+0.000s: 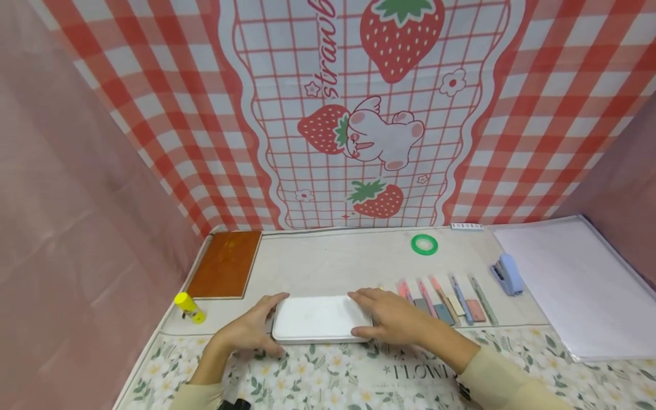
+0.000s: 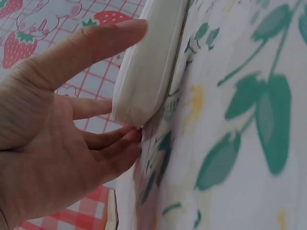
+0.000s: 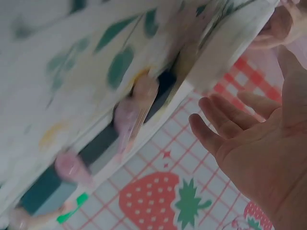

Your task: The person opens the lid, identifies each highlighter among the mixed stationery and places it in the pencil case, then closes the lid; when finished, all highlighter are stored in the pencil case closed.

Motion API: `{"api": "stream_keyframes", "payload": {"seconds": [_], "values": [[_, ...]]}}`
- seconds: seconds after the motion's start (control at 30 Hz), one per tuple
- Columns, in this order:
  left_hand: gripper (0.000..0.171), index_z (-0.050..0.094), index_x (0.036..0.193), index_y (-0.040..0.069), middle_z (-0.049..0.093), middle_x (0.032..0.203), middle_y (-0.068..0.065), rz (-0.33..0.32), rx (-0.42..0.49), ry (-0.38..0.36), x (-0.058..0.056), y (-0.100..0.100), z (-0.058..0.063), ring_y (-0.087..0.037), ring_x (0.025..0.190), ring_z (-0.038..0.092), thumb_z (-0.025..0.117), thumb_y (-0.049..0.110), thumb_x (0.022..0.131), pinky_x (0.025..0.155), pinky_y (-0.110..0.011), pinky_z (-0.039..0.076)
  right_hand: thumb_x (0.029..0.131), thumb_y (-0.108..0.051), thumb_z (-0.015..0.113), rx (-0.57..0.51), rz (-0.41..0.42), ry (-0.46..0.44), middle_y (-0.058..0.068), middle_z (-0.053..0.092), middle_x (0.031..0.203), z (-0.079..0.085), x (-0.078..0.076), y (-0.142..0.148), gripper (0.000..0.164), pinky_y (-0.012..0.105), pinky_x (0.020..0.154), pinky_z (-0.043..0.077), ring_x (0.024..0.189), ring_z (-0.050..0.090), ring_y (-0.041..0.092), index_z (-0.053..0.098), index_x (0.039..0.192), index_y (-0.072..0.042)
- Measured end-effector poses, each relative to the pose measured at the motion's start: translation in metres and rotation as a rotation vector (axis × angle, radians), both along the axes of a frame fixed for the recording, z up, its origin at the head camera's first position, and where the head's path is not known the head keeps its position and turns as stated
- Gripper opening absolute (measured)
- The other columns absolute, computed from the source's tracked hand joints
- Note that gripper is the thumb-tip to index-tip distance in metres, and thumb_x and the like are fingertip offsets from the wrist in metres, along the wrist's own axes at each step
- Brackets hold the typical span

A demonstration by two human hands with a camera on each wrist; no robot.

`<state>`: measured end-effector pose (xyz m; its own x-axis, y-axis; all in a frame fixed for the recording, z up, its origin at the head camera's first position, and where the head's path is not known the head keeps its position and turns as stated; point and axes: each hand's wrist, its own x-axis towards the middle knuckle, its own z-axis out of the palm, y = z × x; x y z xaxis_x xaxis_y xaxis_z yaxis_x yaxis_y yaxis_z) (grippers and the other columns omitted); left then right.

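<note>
A white rectangular case with rounded corners (image 1: 320, 320) lies lengthwise on the table before me. My left hand (image 1: 250, 328) is at its left end, thumb on the near side and fingers toward the far side. In the left wrist view, the fingers of that hand (image 2: 62, 115) are spread loosely around the end of the case (image 2: 151, 62), with fingertips touching or very near it. At the right end is my right hand (image 1: 394, 316), overlapping the case's edge in the head view. The right wrist view shows its fingers (image 3: 228, 115) extended and apart beside the blurred case (image 3: 225, 52).
Right of the case lie several pens (image 1: 460, 302) and small coloured blocks (image 1: 475, 311). Beyond them are a blue stapler (image 1: 508, 275), a white sheet (image 1: 584, 285) and green tape (image 1: 424, 244). A brown notebook (image 1: 225, 265) and yellow glue stick (image 1: 189, 307) lie left.
</note>
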<state>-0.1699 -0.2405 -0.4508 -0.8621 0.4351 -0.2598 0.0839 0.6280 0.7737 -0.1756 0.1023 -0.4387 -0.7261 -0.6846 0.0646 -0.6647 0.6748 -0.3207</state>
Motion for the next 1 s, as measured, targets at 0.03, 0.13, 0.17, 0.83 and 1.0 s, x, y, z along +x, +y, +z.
{"api": "stream_keyframes", "payload": {"seconds": [0.03, 0.13, 0.17, 0.83, 1.0], "values": [[0.114, 0.026, 0.149, 0.015, 0.036, 0.140, -0.012, 0.003, -0.037, 0.028, 0.000, 0.003, 0.000, -0.035, 0.131, 0.035, 0.090, 0.021, 0.055, 0.106, -0.056, 0.037, 0.086, -0.066, 0.047, 0.008, 0.003, 0.004, 0.011, 0.047, 0.140, -0.001, 0.000, -0.003, 0.080, 0.048, 0.103, 0.044, 0.126, 0.047, 0.029, 0.036, 0.146, -0.015], [0.112, 0.029, 0.147, 0.012, 0.037, 0.140, -0.010, 0.017, -0.104, 0.111, 0.001, 0.010, 0.000, -0.033, 0.131, 0.035, 0.088, 0.017, 0.053, 0.107, -0.057, 0.035, 0.083, -0.067, 0.050, 0.034, -0.004, 0.013, 0.010, 0.047, 0.140, -0.001, 0.001, -0.010, 0.081, 0.047, 0.102, 0.046, 0.126, 0.047, 0.028, 0.036, 0.146, -0.017], [0.110, 0.030, 0.146, 0.010, 0.038, 0.140, -0.010, 0.022, -0.107, 0.130, 0.001, 0.012, -0.001, -0.032, 0.130, 0.036, 0.088, 0.015, 0.053, 0.106, -0.056, 0.036, 0.082, -0.066, 0.053, 0.041, -0.006, 0.013, 0.011, 0.046, 0.140, -0.001, 0.001, -0.012, 0.082, 0.047, 0.102, 0.046, 0.126, 0.046, 0.028, 0.037, 0.146, -0.018], [0.096, 0.043, 0.138, 0.008, 0.048, 0.134, -0.005, 0.057, -0.078, 0.233, -0.002, 0.019, -0.013, -0.025, 0.119, 0.048, 0.089, 0.015, 0.053, 0.101, -0.045, 0.044, 0.063, -0.050, 0.080, 0.139, 0.083, 0.053, 0.015, 0.061, 0.123, 0.007, -0.014, -0.028, 0.072, 0.043, 0.099, 0.049, 0.114, 0.057, 0.030, 0.063, 0.124, -0.014], [0.096, 0.044, 0.138, 0.007, 0.049, 0.134, -0.005, 0.054, -0.073, 0.256, -0.004, 0.016, -0.014, -0.026, 0.120, 0.049, 0.090, 0.016, 0.054, 0.101, -0.045, 0.045, 0.061, -0.048, 0.082, 0.114, 0.115, 0.005, 0.013, 0.065, 0.118, 0.011, -0.023, -0.028, 0.071, 0.040, 0.095, 0.052, 0.108, 0.060, 0.027, 0.066, 0.121, -0.013]]}}
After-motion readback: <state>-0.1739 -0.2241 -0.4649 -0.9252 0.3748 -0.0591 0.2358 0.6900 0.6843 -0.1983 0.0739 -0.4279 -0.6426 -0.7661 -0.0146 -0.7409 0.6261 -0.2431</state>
